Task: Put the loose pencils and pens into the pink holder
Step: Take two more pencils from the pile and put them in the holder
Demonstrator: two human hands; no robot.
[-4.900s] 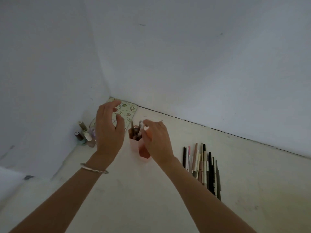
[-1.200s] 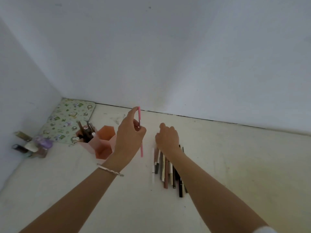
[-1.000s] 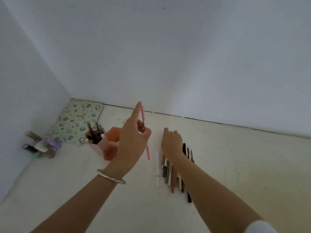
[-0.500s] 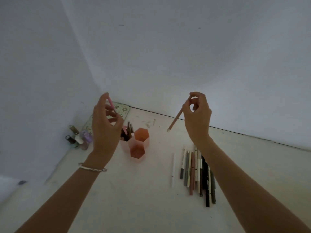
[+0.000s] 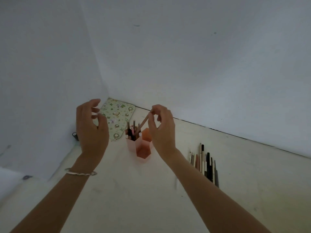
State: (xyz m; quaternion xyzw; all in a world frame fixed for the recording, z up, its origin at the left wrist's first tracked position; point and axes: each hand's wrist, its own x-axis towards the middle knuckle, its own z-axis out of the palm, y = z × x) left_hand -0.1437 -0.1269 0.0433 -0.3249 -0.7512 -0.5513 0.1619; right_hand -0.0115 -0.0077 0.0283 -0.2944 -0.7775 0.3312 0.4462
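Note:
The pink holder [image 5: 143, 151], made of hexagonal cups, stands on the pale surface near the corner. Its rear-left cup holds several pens and pencils [image 5: 133, 132]; the front and right cups look empty. My right hand [image 5: 161, 128] pinches the top end of a brown pencil [image 5: 143, 123], which slants down with its lower end inside the filled cup. My left hand [image 5: 91, 128] hovers left of the holder, fingers spread, holding nothing. A row of several loose pens and pencils [image 5: 204, 163] lies on the surface to the right.
A green patterned card [image 5: 116, 118] lies flat in the corner behind the holder. A small dark-capped bottle [image 5: 75, 135] shows beside my left hand at the left wall. White walls close in on the left and at the back.
My left hand has let go of the pink pen and now holds nothing. My right hand has carried the brown pencil leftward and lowered its tip into the holder.

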